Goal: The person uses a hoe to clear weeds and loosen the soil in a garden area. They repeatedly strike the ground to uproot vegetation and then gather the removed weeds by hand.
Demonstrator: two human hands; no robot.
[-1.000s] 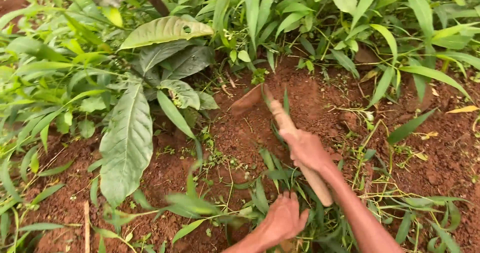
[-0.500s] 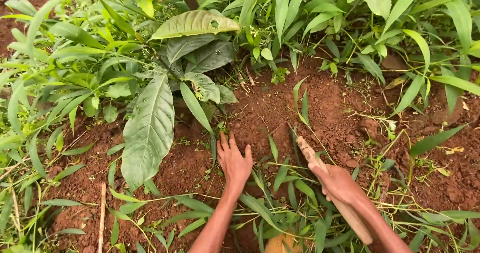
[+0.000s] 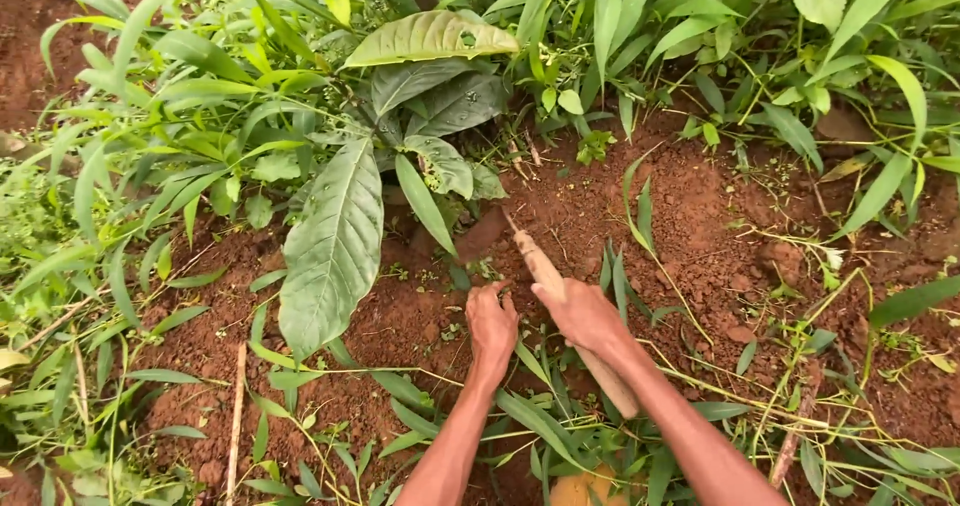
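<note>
Hoe handle point(image 3: 585, 341), a pale wooden stick, runs diagonally through the lower middle of the frame, from a free end at lower right up toward a reddish blade point(image 3: 483, 234) resting on the soil point(image 3: 700, 236) just above centre. Right hand point(image 3: 583, 313) is closed around the handle a little below centre, fingers wrapped over the wood. Left hand point(image 3: 492, 324) sits just to its left, palm down with fingers curled against the red earth; it holds nothing that can be made out, and whether it pinches any small weed cannot be told. Both bare forearms enter from the bottom edge. Beside the blade, toward the upper left, grows a young plant point(image 3: 420, 96) with broad, veined leaves, one long leaf point(image 3: 333, 246) drooping down left of centre. Narrow-leaved weeds point(image 3: 150, 146) fill the left side and the top, and cut grass blades point(image 3: 560, 436) lie scattered across the bottom around the arms.
</note>
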